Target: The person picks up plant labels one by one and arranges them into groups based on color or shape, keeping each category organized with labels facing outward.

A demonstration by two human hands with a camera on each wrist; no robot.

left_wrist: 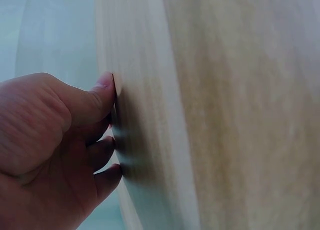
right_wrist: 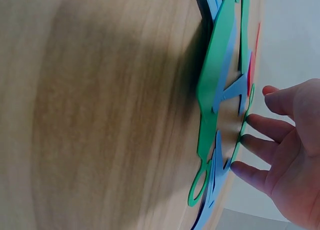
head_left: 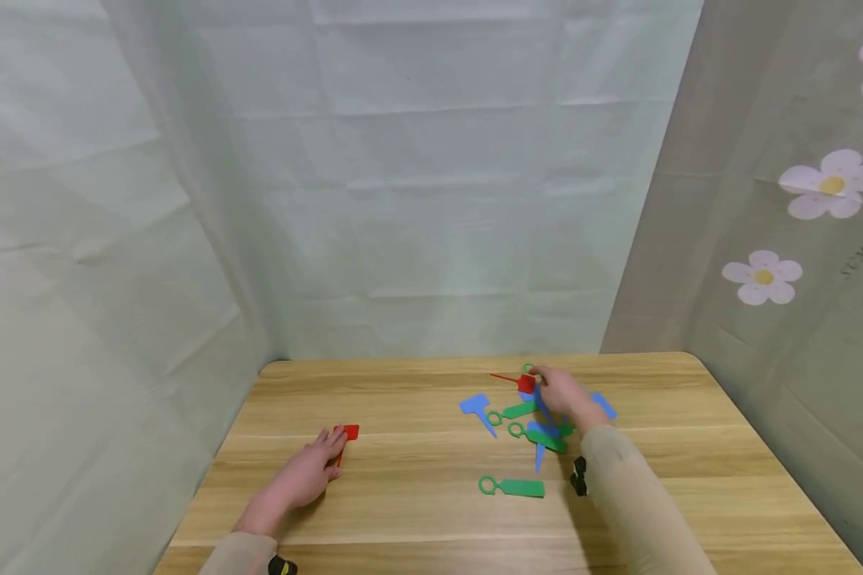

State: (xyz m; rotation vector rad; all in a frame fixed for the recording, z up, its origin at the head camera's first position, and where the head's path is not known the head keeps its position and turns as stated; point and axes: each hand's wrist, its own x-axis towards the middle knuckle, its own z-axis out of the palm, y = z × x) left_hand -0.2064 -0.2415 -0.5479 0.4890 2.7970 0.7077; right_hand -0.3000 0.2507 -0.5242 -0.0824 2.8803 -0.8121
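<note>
My left hand [head_left: 306,473] rests on the table at the left, its fingers over a flat red plant label [head_left: 352,432] with a thin stem. In the left wrist view the thumb and fingertips touch the wood, and only a speck of red shows. At the back right, my right hand [head_left: 564,394] reaches over a loose pile of labels. Beside its fingertips lies another red label [head_left: 526,384]. In the right wrist view the fingers are spread and touch a green ring-ended tag [right_wrist: 239,141], with the thumb apart. My right hand and forearm hide part of the pile.
Blue T-shaped labels [head_left: 475,403] and green ring-ended tags [head_left: 555,440] overlap in the pile. One green tag [head_left: 522,488] lies apart, nearer the front. The wooden table [head_left: 417,511] has cloth curtains [head_left: 431,200] hanging behind it and at both sides.
</note>
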